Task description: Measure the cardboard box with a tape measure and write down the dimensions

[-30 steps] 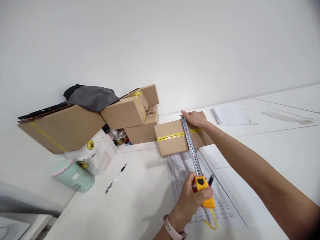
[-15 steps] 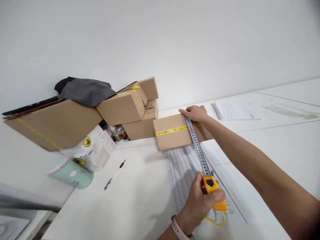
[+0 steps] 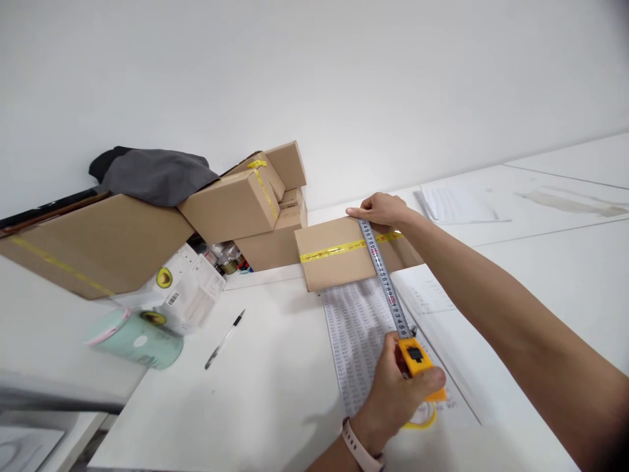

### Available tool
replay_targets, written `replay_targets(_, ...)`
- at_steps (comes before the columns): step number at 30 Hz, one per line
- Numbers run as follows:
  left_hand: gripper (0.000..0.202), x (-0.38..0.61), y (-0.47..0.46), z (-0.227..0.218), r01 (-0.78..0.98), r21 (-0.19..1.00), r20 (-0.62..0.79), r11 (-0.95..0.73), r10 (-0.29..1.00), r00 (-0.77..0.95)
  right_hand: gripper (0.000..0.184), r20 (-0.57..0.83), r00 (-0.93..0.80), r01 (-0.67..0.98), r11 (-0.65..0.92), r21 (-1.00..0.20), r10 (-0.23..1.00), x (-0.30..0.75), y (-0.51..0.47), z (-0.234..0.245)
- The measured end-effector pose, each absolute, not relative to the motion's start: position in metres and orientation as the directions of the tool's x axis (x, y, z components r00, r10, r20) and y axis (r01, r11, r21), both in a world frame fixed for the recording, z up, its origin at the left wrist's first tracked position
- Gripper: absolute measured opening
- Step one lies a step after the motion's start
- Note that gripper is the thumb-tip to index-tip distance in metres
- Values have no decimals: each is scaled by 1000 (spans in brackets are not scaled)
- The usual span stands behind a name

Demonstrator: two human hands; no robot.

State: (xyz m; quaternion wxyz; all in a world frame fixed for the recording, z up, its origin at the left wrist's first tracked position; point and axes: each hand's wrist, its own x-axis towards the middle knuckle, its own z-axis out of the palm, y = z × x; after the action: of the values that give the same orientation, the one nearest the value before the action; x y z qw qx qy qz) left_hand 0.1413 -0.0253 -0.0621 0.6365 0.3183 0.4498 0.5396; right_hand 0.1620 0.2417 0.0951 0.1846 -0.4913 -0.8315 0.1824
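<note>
My left hand point(image 3: 400, 393), with a pale band at its wrist, is closed round the orange case of a tape measure point(image 3: 417, 360), thumb on top. A yellow strap loops below the case. The steel blade point(image 3: 386, 282) runs out from it, slanting up and away across a taped cardboard box point(image 3: 339, 262). At the box's far top edge, my right hand point(image 3: 381, 210) pins the blade's end with its fingers; the hook is hidden. Beneath the blade and partly under the box lies a printed sheet point(image 3: 348, 347) covered with rows of figures.
Stacked cardboard boxes point(image 3: 230, 210) stand left against the wall, a dark grey cloth point(image 3: 157, 176) on top. Nearby are an avocado-print white box point(image 3: 189, 288) and a mint-green pouch point(image 3: 140, 341). A pen point(image 3: 225, 339) lies on the white table point(image 3: 275, 380); papers point(image 3: 457, 203) lie at back right.
The whole view has shifted slightly, so most things sit a little higher and further left. Both hands keep their hold on the tape measure, its blade still stretched across the box.
</note>
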Motion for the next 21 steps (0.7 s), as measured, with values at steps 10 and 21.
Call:
replay_targets(10, 51, 137, -60, -62, -431, 872, -229, 233, 971, 62, 81, 120, -432, 793, 440, -422, 894, 162, 242, 94)
replay_targets(21, 72, 107, -171, -82, -193, 889, -434, 416, 899, -62, 58, 610, -383, 763, 609, -214, 694, 211, 146, 3)
